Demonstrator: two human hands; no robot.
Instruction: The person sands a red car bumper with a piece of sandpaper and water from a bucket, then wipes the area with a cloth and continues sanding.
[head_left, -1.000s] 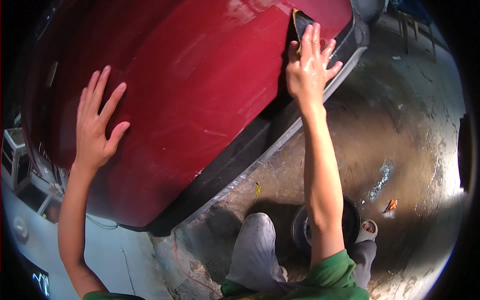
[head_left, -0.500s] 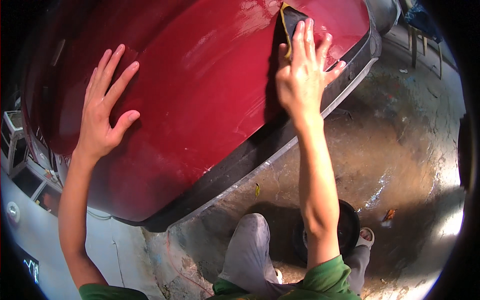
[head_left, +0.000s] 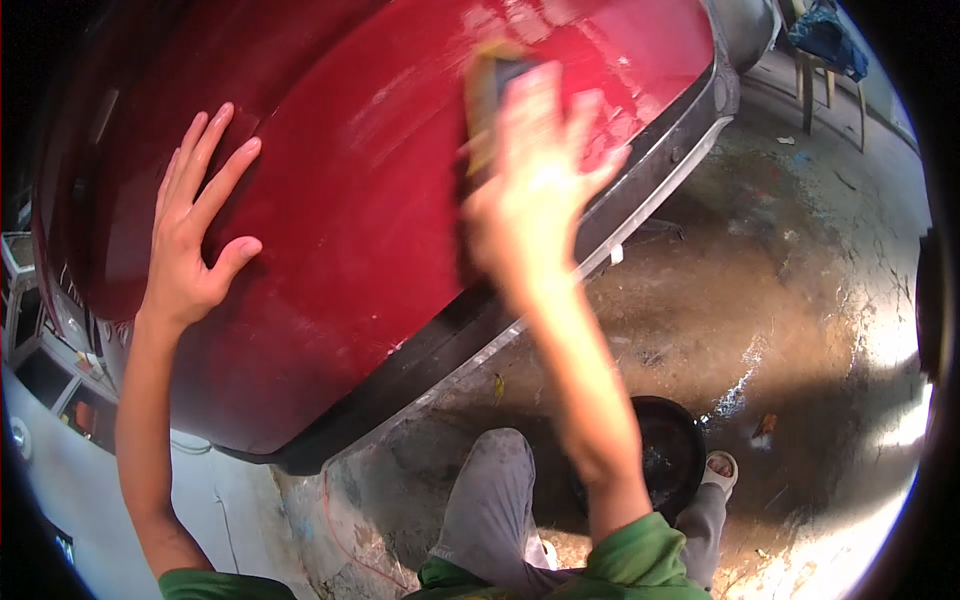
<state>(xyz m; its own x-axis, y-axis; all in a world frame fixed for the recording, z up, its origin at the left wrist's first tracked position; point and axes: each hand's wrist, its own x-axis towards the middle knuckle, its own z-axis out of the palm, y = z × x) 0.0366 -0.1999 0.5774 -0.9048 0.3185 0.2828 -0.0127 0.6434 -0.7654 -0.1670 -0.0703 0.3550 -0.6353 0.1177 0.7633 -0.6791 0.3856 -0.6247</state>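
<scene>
A glossy red car panel (head_left: 330, 230), wet and streaked towards its upper right, fills the upper left and middle of the view. My left hand (head_left: 190, 235) lies on its left part, fingers stretched out and thumb spread, holding nothing. Farther right, my right hand (head_left: 530, 160) is smeared by motion. It has hold of a folded sheet of sandpaper (head_left: 482, 110), black with a yellowish edge, against the red surface. The hand covers much of the sheet, and its thumb is hard to make out.
A dark trim edge (head_left: 420, 355) borders the panel on my side. Near my feet, a round black basin (head_left: 665, 455) stands on the stained, wet concrete floor (head_left: 700, 300). A chair (head_left: 830, 75) with a dark blue cloth is at the upper right. A thin red cord (head_left: 340, 535) runs along the floor.
My right hand has swept left and slightly nearer across the panel with the sandpaper. The left hand stays spread on the panel. The whole view has shifted a little.
</scene>
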